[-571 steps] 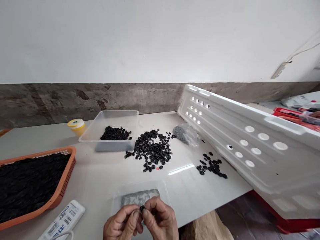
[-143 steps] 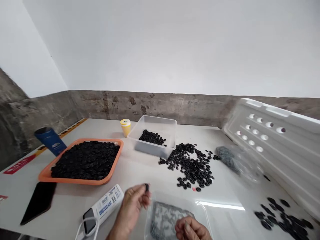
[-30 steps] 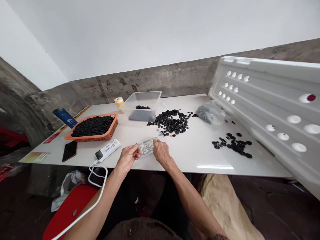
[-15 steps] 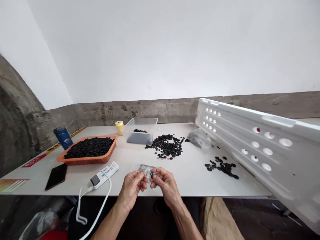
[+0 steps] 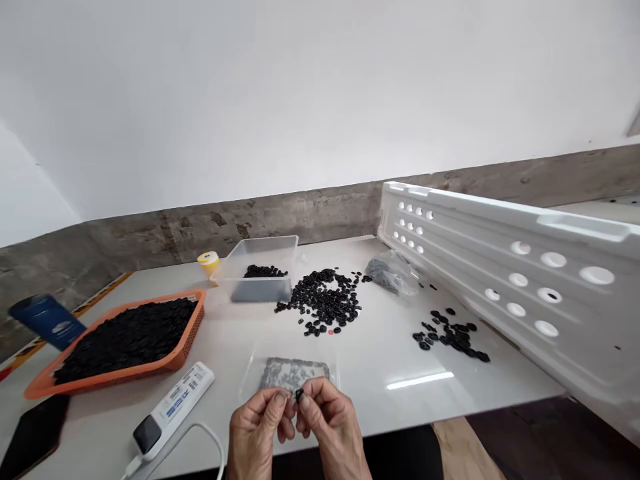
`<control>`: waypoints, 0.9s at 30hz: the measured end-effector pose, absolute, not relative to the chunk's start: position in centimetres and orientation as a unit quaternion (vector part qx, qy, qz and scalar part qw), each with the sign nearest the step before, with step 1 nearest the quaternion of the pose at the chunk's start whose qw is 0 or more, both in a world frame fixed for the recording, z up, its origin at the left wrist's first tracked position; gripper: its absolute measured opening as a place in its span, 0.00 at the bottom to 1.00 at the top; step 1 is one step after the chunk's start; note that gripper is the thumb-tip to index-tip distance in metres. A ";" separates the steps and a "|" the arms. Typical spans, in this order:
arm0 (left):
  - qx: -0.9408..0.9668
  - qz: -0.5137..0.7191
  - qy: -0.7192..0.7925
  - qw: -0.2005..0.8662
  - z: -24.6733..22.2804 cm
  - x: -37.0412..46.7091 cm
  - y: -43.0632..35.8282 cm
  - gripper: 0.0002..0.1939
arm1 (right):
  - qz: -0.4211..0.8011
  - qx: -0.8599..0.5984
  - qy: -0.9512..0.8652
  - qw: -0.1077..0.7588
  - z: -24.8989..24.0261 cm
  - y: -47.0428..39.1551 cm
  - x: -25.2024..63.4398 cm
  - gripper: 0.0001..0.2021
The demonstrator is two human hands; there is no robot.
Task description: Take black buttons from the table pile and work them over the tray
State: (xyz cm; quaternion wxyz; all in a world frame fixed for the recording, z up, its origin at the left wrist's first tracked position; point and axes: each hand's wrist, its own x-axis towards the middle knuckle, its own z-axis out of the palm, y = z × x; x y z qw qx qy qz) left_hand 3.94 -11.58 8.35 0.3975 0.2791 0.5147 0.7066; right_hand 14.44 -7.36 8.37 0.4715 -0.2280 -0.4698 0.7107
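My right hand [image 5: 334, 427] pinches a small black piece [image 5: 299, 394] between thumb and forefinger. Close against it, my left hand [image 5: 261, 421] is closed in a pinch too; what its fingertips hold is too small to make out. Just beyond both hands lies a shallow clear tray [image 5: 250, 373] with many tiny grey bits [image 5: 295, 371], partly covered by my fingers. Farther off, a loose heap of small black oval parts [image 5: 327, 297] is spread on the white table [image 5: 370, 407]. A tiny red piece [image 5: 331, 332] sits at its near edge.
Left are an orange basket [image 5: 199, 313] of black parts, a white power strip [image 5: 177, 407], a phone [image 5: 35, 433] and a blue cup [image 5: 47, 321]. Behind stand a clear bin [image 5: 265, 250] and a yellow container [image 5: 207, 263]. Right are a plastic bag [image 5: 400, 273], black parts [image 5: 453, 337] and a white crate [image 5: 470, 247].
The view has shifted and turned, so the table contents sit differently in it. My hands remain together in a pinch, now nearer the bottom edge, and more of the clear tray shows.
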 end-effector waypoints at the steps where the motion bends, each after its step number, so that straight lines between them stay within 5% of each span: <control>1: 0.268 0.707 0.519 0.399 8.2 3.8 -11.1 0.17 | 0.714 -0.225 -0.464 0.474 8.2 -7.0 14.1 0.16; 27: 0.218 0.667 0.620 0.351 5.8 0.4 -8.8 0.19 | 0.709 -0.293 -0.474 0.433 6.4 -4.1 9.4 0.19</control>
